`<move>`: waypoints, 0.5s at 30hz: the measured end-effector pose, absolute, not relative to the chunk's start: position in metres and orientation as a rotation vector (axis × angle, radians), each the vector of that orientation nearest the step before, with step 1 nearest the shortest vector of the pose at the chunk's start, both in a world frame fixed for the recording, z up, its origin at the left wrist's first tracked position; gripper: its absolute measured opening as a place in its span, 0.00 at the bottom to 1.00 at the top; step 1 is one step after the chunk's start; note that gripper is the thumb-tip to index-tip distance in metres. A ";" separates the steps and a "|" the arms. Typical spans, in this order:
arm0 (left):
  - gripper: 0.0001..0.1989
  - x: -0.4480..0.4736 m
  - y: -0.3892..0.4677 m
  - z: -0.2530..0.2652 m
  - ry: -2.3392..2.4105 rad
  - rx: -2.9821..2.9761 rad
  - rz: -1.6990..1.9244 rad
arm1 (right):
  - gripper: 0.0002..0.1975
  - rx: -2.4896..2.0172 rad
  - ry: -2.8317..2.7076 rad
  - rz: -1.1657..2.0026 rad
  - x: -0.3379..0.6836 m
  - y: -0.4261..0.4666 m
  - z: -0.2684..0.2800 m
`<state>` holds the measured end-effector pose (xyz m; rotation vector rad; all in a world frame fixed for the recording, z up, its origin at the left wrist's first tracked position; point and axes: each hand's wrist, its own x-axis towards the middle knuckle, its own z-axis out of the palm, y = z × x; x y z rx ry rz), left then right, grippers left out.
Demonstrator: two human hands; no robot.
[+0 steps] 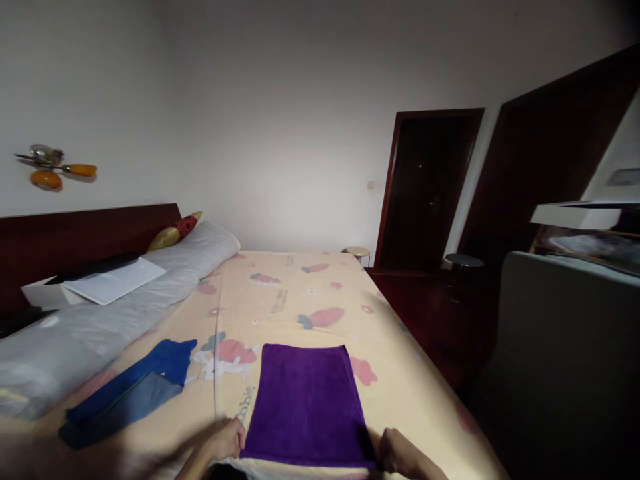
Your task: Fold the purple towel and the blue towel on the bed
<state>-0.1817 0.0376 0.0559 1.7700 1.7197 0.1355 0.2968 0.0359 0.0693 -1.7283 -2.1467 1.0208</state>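
Note:
A purple cloth (307, 403) lies spread flat on the bed, close to its near edge. My left hand (229, 440) pinches the cloth's near left corner. At the near right corner, my right hand (397, 453) is closed on the same cloth, its fingertips partly in shadow. Left of the purple cloth, a blue cloth (135, 380) rests on the sheet, partly folded over so that a greyer side shows.
The bed has a cream sheet (280, 293) printed with carrots and rabbits. Along the headboard (100, 233) runs a grey rolled quilt (165, 287) with a white box lid (115, 279) on it. A dark chair back (560, 333) stands at right, stools (358, 252) beyond.

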 end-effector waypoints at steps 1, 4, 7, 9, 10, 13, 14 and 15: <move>0.11 -0.182 0.038 0.055 1.726 1.776 0.174 | 0.11 -1.713 -2.136 1.009 0.297 0.036 0.071; 0.13 -0.182 0.041 0.056 1.750 1.786 0.275 | 0.15 -1.696 -2.088 0.941 0.297 0.039 0.074; 0.12 -0.178 0.045 0.060 1.782 1.762 0.384 | 0.17 -1.710 -2.005 0.889 0.296 0.042 0.074; 0.10 -0.174 0.050 0.063 1.803 1.719 0.458 | 0.16 -1.716 -1.927 0.909 0.295 0.044 0.072; 0.10 -0.172 0.052 0.064 1.811 1.684 0.492 | 0.16 -1.722 -1.877 0.946 0.294 0.045 0.072; 0.09 -0.165 0.057 0.064 1.818 1.512 0.566 | 0.16 -1.740 -1.682 1.128 0.291 0.048 0.069; 0.08 -0.163 0.058 0.064 1.806 1.441 0.580 | 0.15 -1.739 -1.612 1.191 0.291 0.049 0.068; 0.07 -0.162 0.059 0.064 1.790 1.370 0.593 | 0.13 -1.732 -1.546 1.246 0.290 0.050 0.068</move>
